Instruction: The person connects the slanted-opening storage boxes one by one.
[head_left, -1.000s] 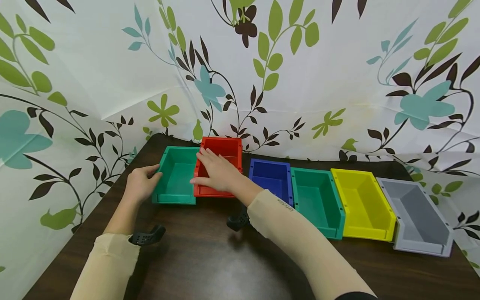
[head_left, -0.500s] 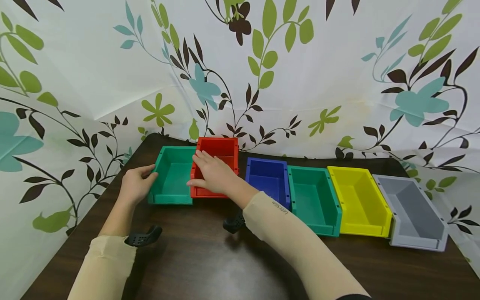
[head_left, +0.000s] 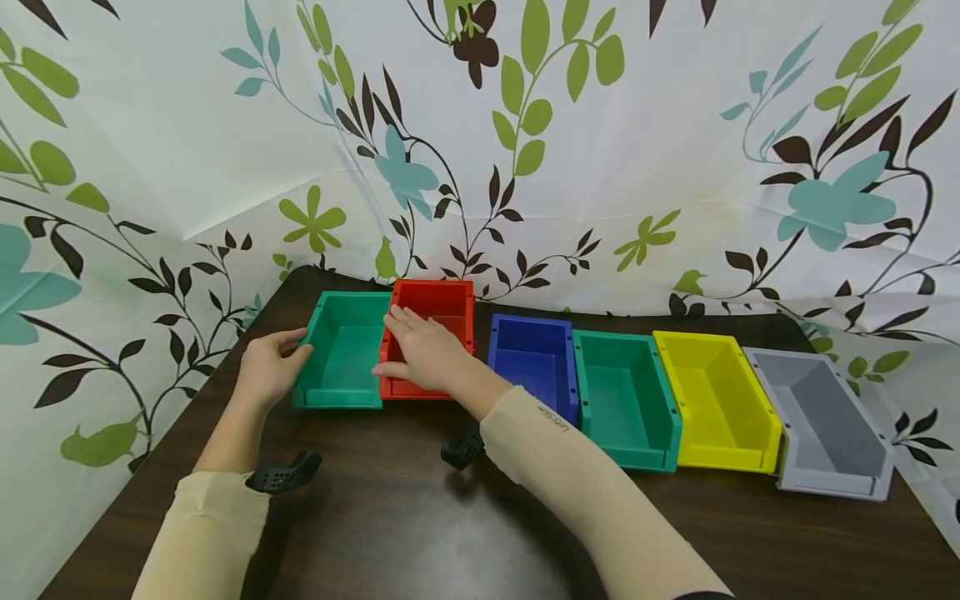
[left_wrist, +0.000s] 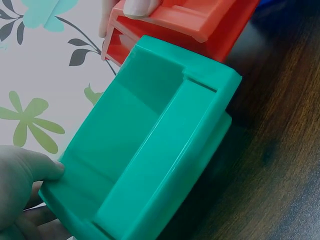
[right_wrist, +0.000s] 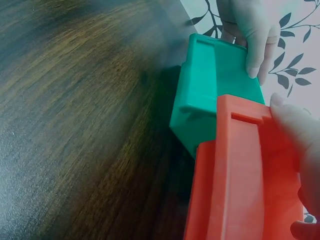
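At the left end of a row of plastic storage bins, my left hand (head_left: 267,370) holds the left wall of a green bin (head_left: 347,358). Its thumb (left_wrist: 47,167) lies over the rim, with the other fingers outside. My right hand (head_left: 429,353) reaches across a red bin (head_left: 433,295) and grips its left wall, thumb (right_wrist: 287,112) at the front corner of the rim. Part of the red bin is hidden under that hand. The red bin's left side overlaps the green bin's right rim, as the left wrist view also shows.
Right of the red bin stand a blue bin (head_left: 531,354), a second green bin (head_left: 626,400), a yellow bin (head_left: 716,408) and a grey bin (head_left: 821,417), side by side on the dark wooden table (head_left: 390,517). A leaf-patterned sheet (head_left: 600,150) hangs behind.
The red bin has come down slightly beside the green bin, my right hand moving with it. The left hand keeps its hold. The whole head view has shifted a little.
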